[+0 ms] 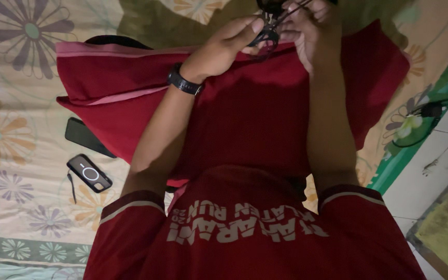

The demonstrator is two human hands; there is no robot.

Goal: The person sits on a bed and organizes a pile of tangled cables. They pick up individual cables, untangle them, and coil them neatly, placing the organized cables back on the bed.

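— Cords, is that what you've got?
— Yes, my left hand [224,49] and right hand [307,31] both pinch a tangle of thin black cords [268,33], fingers closed on it, above the red pillow [255,103].
— And beside you?
— Two phones [89,173] on the floral bedsheet [11,140].

A dark red cloth [265,114] with a pink hem fills the middle of the frame. The sheet [11,78] at left is cream with purple, orange and green flowers. Upper middle, the cord [268,33] is black, as are the watch [184,83] and the phone [89,173] at lower left.
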